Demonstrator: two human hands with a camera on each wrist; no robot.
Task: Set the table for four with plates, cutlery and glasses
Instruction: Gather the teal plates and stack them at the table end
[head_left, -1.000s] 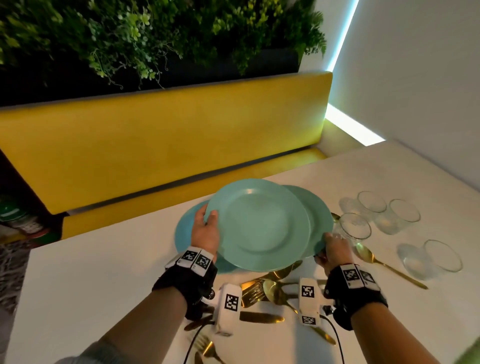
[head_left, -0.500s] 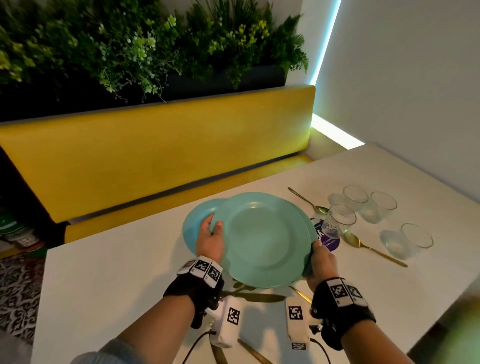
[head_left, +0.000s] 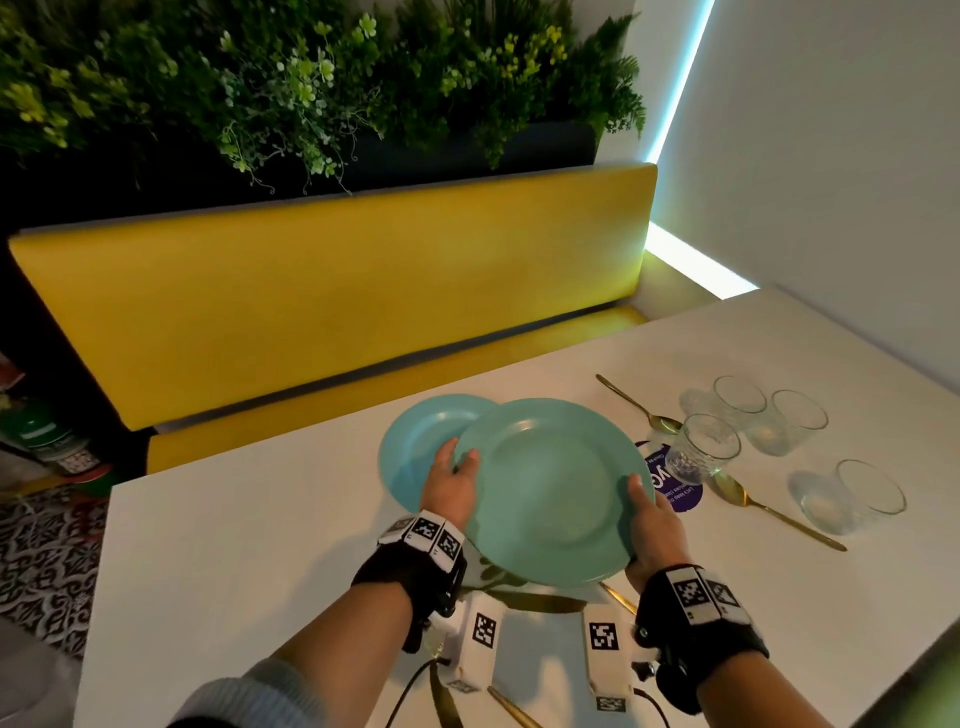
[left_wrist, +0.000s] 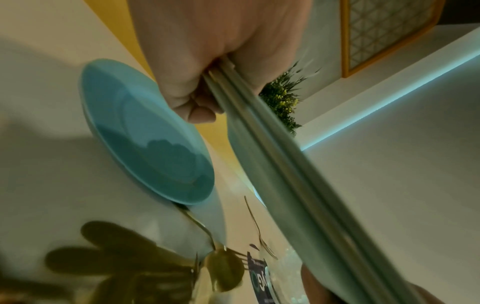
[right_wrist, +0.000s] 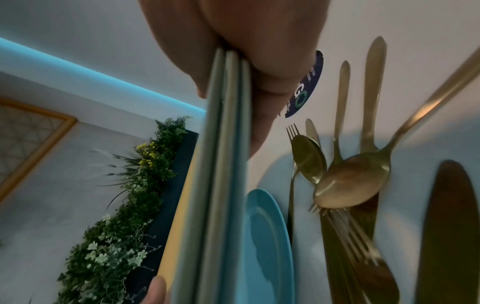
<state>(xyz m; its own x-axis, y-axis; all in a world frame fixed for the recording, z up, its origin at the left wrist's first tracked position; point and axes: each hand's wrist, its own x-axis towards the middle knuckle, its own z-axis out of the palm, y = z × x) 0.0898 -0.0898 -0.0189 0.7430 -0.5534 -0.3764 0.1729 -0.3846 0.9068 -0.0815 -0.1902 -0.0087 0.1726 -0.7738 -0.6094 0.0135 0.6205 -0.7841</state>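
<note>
Both hands hold a stack of three teal plates (head_left: 550, 488) just above the white table (head_left: 234, 545). My left hand (head_left: 457, 473) grips the stack's left rim, thumb on top. My right hand (head_left: 644, 514) grips the right rim. The three rims show edge-on in the left wrist view (left_wrist: 298, 185) and in the right wrist view (right_wrist: 221, 185). A single blue plate (head_left: 415, 447) lies on the table behind my left hand, partly hidden by the stack. Gold cutlery (right_wrist: 350, 181) lies in a loose pile under the stack.
Several clear glasses (head_left: 709, 449) stand to the right of the plates. Two gold spoons (head_left: 769, 512) lie among them, and a round purple sticker (head_left: 675, 483) is on the tabletop. A yellow bench (head_left: 332, 301) runs along the far side, with plants above.
The plates, offset a second ago, have been drawn together into one even stack. My right hand has closed in on the stack's right rim, and the stack has come nearer to me.
</note>
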